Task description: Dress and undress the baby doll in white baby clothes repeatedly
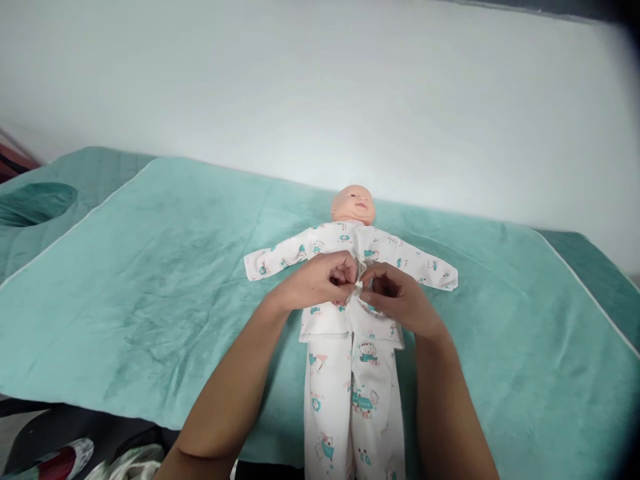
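A baby doll [354, 203] lies on its back with its arms spread, dressed in a white printed shirt [325, 323] and matching trousers [327, 393]. At the middle of the shirt front, thin white tie strings [359, 285] show between my fingertips, with a small loop rising above them. My left hand [325, 277] pinches the strings from the left side, thumb and fingers closed. From the right, my right hand [397, 293] pinches them too, its fingers curled close to the left ones. My fingers partly hide the knot or crossing of the strings.
A teal sheet [175, 280] covers the padded bed under the doll, with a face hole [37, 203] at the far left. A pale wall [300, 87] rises directly behind. Dark and patterned cloth [125, 460] lies at the lower left, below the bed's near edge.
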The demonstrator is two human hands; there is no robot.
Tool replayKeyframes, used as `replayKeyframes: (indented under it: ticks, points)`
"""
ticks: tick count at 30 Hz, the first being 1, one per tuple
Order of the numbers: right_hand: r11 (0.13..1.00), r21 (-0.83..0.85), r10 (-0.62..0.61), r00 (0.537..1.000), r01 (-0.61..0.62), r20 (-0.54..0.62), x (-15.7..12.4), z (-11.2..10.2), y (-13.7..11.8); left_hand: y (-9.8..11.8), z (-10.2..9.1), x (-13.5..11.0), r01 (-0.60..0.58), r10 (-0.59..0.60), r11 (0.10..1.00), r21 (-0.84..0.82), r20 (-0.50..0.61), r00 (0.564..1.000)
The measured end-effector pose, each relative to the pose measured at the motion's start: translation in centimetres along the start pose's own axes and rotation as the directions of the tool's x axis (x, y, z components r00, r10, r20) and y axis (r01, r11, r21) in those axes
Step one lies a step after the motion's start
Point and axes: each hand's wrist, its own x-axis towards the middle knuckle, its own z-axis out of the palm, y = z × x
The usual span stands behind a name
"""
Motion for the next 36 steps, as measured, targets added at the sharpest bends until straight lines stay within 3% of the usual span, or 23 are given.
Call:
replayKeyframes:
  ticks: [14,18,21,26,32,36]
  points:
    - [0.989,0.144,0.039,0.999,-0.035,-0.029,0.2,0.1,-0.1,0.2,-0.9,0.0,0.038,-0.031,0.995,-0.097,0.069,0.997]
    - [0.988,0.155,0.033,0.998,-0.024,-0.055,0.3,0.1,0.0,0.4,-1.1,-0.1,0.0,0.004,0.999,-0.054,0.07,0.998]
    - [0.981,0.192,0.043,0.987,-0.012,-0.157,0.5,0.5,0.2,0.6,-0.8,-0.1,-0.036,0.034,0.996,0.085,0.032,0.999]
    - [0.99,0.137,0.042,0.913,0.015,-0.406,0.8,1.2,0.5,1.1,-0.1,-0.1,0.005,0.017,0.974,0.228,-0.097,0.995]
    - [0.989,-0.013,-0.145,0.955,0.147,-0.259,0.6,1.1,0.2,1.4,-0.1,-0.1,0.029,-0.003,0.97,0.24,-0.107,0.994]
    - [0.996,-0.023,-0.094,0.968,0.091,-0.234,0.3,0.6,0.4,1.1,-0.2,-0.1,0.052,-0.03,0.976,0.211,-0.103,0.994]
